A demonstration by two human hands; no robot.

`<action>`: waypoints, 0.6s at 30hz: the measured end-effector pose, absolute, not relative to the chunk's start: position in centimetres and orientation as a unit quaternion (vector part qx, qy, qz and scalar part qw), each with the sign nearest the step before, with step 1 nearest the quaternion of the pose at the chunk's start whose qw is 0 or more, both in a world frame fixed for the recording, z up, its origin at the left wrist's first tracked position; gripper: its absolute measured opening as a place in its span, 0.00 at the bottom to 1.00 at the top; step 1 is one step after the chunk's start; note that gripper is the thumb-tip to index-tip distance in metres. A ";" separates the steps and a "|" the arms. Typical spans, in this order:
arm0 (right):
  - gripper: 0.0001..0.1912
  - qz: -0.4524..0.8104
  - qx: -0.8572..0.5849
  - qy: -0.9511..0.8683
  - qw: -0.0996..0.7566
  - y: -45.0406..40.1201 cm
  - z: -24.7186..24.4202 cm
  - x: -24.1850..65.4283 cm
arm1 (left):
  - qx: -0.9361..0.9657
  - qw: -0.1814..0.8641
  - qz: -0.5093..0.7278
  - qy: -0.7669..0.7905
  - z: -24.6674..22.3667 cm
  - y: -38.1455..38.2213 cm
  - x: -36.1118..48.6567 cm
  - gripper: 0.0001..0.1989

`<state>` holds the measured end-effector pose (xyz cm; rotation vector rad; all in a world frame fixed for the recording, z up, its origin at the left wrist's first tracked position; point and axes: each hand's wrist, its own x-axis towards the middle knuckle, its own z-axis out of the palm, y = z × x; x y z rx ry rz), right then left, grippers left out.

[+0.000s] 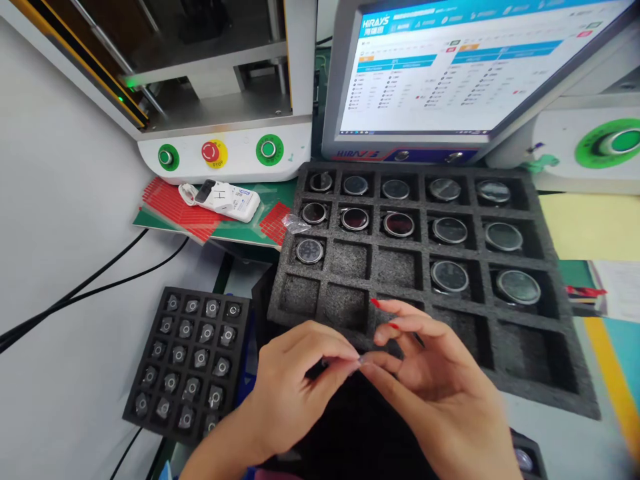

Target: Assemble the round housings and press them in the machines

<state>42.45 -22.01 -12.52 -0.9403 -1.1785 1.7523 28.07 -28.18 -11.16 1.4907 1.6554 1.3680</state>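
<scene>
My left hand point(295, 377) is closed in a pinch, its thumb and forefinger tips meeting those of my right hand point(440, 380). Thumb and forefinger of the right hand pinch as well, while its other fingers are raised and curved. What lies between the fingertips is too small to make out. Both hands are in front of a large black foam tray point(349, 260), over its near edge. Round watch faces point(355, 219) sit in the tray's back rows, and several near compartments hold nothing. A crumpled piece of clear plastic point(296, 224) rests on the tray's left edge.
A smaller black tray point(197, 293) with several small dark pieces stands at the left. Behind are a machine with a red stop button point(211, 152) and a monitor point(420, 73). A white handheld device point(227, 201) lies on red-gridded sheets point(187, 217). Black cables point(95, 287) hang at left.
</scene>
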 end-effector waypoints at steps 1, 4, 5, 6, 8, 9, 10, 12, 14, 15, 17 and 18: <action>0.17 0.686 -0.373 -0.479 0.401 -22.1 -12.5 42.2 | 0.554 0.256 0.500 0.615 -11.2 -28.3 27.8 0.07; 0.16 0.668 -0.375 -0.501 0.402 -22.1 -12.8 40.9 | 0.512 0.251 0.505 0.647 -11.7 -28.8 27.0 0.06; 0.15 0.668 -0.373 -0.501 0.403 -22.0 -13.0 40.2 | 0.484 0.252 0.513 0.662 -12.0 -28.9 26.6 0.06; 0.15 0.670 -0.370 -0.501 0.404 -21.9 -13.3 39.5 | 0.451 0.252 0.522 0.678 -12.3 -28.9 26.2 0.06; 0.14 0.668 -0.363 -0.509 0.404 -21.6 -14.0 37.7 | 0.383 0.251 0.537 0.708 -13.1 -28.6 25.2 0.05; 0.14 0.656 -0.362 -0.525 0.403 -21.3 -14.4 36.7 | 0.349 0.252 0.544 0.720 -13.4 -28.3 24.7 0.04; 0.13 0.636 -0.365 -0.549 0.402 -21.0 -14.8 35.7 | 0.319 0.254 0.550 0.729 -13.8 -28.0 24.0 0.03; 0.14 0.584 -0.374 -0.599 0.400 -20.4 -15.5 33.9 | 0.278 0.266 0.559 0.734 -14.6 -27.0 22.8 0.02; 0.13 0.538 -0.386 -0.634 0.399 -19.7 -16.0 32.4 | 0.262 0.279 0.565 0.731 -15.3 -25.9 21.6 0.03; 0.13 0.521 -0.392 -0.644 0.399 -19.4 -16.2 31.9 | 0.260 0.282 0.565 0.730 -15.6 -25.4 21.2 0.03; 0.14 0.491 -0.409 -0.657 0.400 -19.1 -16.3 31.2 | 0.253 0.282 0.566 0.732 -16.2 -24.6 20.5 0.03; 0.14 0.472 -0.418 -0.663 0.404 -19.1 -16.3 31.1 | 0.249 0.279 0.566 0.735 -16.4 -24.3 20.2 0.03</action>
